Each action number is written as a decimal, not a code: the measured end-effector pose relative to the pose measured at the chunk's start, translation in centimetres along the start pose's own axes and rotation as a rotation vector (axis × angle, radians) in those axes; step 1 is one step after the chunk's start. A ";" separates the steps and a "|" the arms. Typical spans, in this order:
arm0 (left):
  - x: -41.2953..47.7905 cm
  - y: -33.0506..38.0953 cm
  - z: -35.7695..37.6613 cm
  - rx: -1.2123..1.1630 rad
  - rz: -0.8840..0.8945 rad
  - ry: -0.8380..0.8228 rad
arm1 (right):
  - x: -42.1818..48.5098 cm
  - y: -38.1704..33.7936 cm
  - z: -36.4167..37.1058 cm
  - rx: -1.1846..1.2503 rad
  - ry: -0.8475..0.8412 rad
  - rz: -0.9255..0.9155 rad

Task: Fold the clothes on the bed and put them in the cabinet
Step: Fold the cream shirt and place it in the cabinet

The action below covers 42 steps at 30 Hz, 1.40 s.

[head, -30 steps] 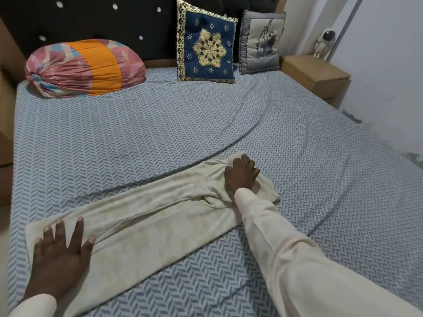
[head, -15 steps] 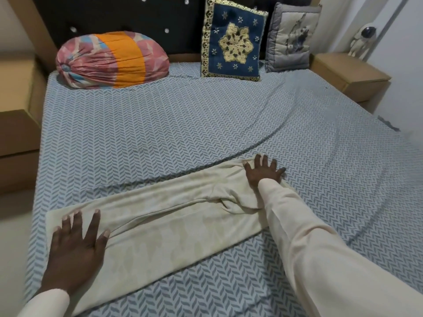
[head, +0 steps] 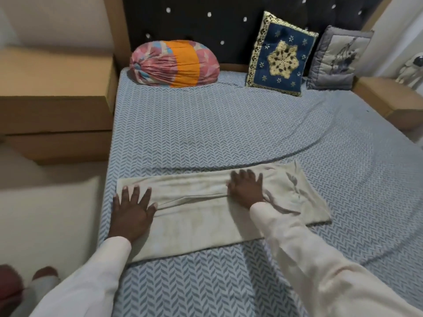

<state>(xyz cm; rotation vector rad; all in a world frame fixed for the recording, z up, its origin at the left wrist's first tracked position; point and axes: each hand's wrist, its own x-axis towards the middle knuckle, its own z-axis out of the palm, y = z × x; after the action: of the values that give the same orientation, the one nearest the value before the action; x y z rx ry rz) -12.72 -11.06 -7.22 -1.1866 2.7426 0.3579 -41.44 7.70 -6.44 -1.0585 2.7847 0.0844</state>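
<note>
A cream garment [head: 196, 216], folded into a long strip, lies flat across the near part of the bed [head: 229, 133]. My left hand [head: 131, 209] presses flat on its left end with fingers spread. My right hand [head: 246, 187] lies flat on the strip right of its middle, fingers straight and pointing toward the headboard. The right end of the garment stays uncovered and slightly creased. No cabinet door is in view.
A pink and orange bolster [head: 174, 64], a blue embroidered cushion [head: 280, 54] and a grey cushion [head: 336, 61] line the headboard. Wooden side units stand at the left [head: 55, 92] and right [head: 386, 97]. My foot [head: 43, 273] is on the floor at lower left.
My right hand has opened from a curled grip and slid left along the garment toward the middle. My view has swung left, so the bed's left edge and side unit show.
</note>
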 end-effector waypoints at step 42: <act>-11.0 4.6 0.7 -0.525 -0.242 0.112 | -4.4 -19.6 -0.4 0.153 0.125 -0.094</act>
<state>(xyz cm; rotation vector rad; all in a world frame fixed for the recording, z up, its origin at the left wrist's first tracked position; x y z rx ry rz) -8.55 -0.19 -4.83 -1.6782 2.6275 1.0531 -25.27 -4.12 -5.18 -1.1914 2.7903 -0.2106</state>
